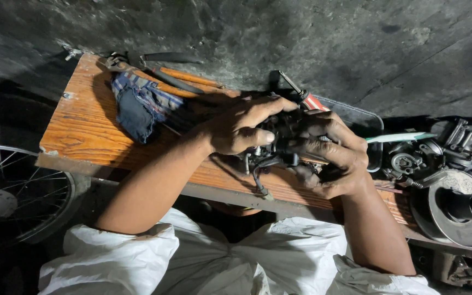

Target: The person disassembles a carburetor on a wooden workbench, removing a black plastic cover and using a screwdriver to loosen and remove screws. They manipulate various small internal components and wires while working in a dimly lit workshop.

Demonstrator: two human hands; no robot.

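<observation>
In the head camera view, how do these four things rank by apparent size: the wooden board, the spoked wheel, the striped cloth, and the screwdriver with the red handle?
Largest to smallest:
1. wooden board
2. spoked wheel, cut off by the frame edge and nearer the camera, so this rank is unsure
3. striped cloth
4. screwdriver, partly hidden behind the hands

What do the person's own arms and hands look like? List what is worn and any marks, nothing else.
Both forearms are bare. The left hand and the right hand wear no gloves, rings or watch that can be seen. The fingers are smeared with dark grease. Loose, crumpled white cloth lies bunched below the arms, near the elbows; whether it is sleeves cannot be told.
</observation>
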